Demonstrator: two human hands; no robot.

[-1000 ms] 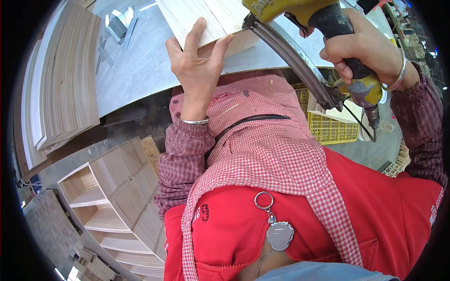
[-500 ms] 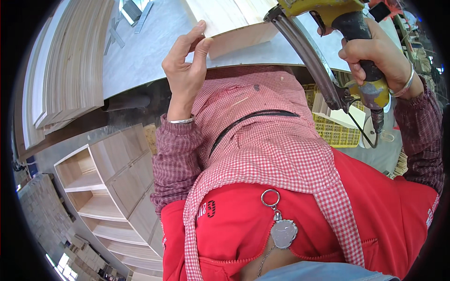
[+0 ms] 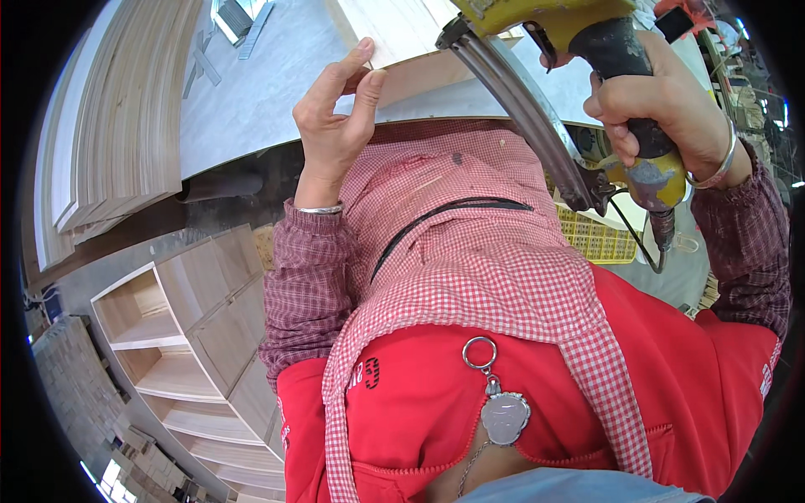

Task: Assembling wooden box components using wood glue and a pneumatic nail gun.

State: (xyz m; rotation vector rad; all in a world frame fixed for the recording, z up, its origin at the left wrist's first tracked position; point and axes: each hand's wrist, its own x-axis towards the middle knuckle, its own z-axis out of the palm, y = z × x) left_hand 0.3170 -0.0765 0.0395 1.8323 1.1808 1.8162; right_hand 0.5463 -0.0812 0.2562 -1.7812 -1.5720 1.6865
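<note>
My left hand (image 3: 338, 120) grips the near left corner of a pale wooden box (image 3: 407, 33) between thumb and fingertips. The box lies on the white-topped table, its flat top panel and near side board showing, and its far end is cut off by the picture's top edge. Wrapped around the black grip of a yellow nail gun (image 3: 616, 50) are the fingers of my right hand (image 3: 671, 105). The gun's long metal magazine (image 3: 532, 117) slants across the box's right part and hides it. The gun's nose is out of view.
Tall stacks of thin wooden boards (image 3: 126, 109) stand on the table's left. Nail strips (image 3: 256, 29) lie beyond my left hand. On the floor at left is a stack of open wooden boxes (image 3: 201, 310). A yellow crate (image 3: 595, 237) sits below the table at right, near the gun's air hose (image 3: 646, 251).
The nail gun and my right hand have moved left and slightly toward me, over more of the box. My left hand keeps its hold on the corner, nearly still.
</note>
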